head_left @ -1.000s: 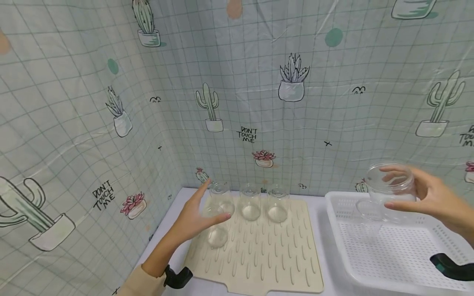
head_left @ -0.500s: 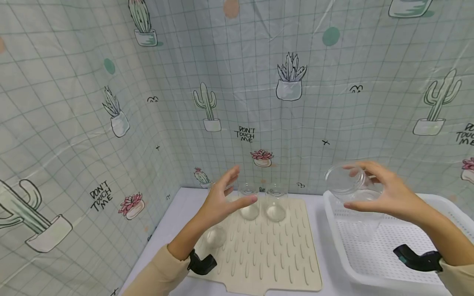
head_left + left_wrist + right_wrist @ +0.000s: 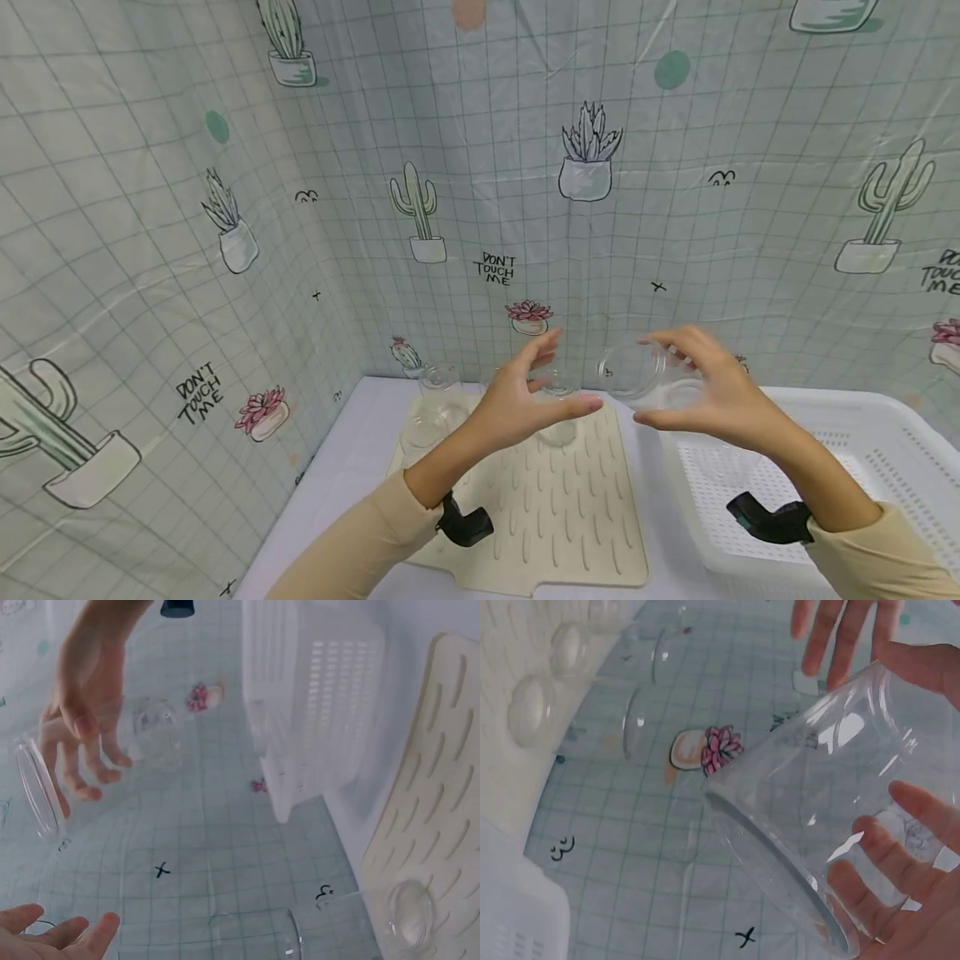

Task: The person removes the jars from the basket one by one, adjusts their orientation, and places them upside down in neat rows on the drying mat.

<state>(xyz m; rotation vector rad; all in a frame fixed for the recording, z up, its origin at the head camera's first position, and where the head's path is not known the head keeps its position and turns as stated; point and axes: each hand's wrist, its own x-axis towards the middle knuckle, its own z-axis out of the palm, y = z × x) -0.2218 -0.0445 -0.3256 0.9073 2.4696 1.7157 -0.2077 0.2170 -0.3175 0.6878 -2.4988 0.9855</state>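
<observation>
In the head view my right hand (image 3: 701, 379) holds a clear cup (image 3: 633, 371) on its side above the basket's left edge, its wide mouth turned left. The right wrist view shows thumb and curled fingers around the cup's wall (image 3: 802, 772). My left hand (image 3: 525, 408) is raised over the mat, fingers and thumb spread, holding nothing. It faces the cup's mouth, with a small gap in between. Several more clear cups stand on the beige ridged mat (image 3: 558, 508), among them one at the left (image 3: 423, 433); my left hand and forearm hide part of this group.
A white perforated basket (image 3: 847, 398) stands right of the mat on a white tabletop (image 3: 311, 492). Behind and to the left hangs a curtain (image 3: 540, 225) with a grid and cactus print, close to the back cups.
My right hand has carried the cup left from above the basket, tilting its mouth toward the left. My left hand has moved right from the left-hand cups toward the held one.
</observation>
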